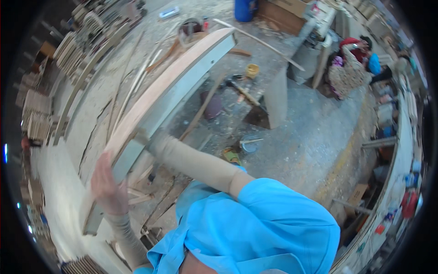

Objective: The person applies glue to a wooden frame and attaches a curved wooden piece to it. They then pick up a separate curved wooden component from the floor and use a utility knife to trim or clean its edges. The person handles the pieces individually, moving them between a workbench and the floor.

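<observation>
A long, curved wooden board (182,64), with a pinkish wood top and a pale bluish side, runs from lower left to upper middle. Near its lower end, my left hand (109,187) grips it, fingers across the top and thumb at the near side. My right forearm in a beige sleeve reaches to the board's pale side. There my right hand (147,138) is smeared by motion, so its fingers and anything in them cannot be made out.
Beyond the board, a hammer (244,93) lies near a yellow cup (252,70). A clear tub (249,144) with a stick across it stands on the floor. Another person (349,68) crouches at upper right. Stacked wooden parts (39,109) line the left; a cluttered shelf (394,169) curves along the right.
</observation>
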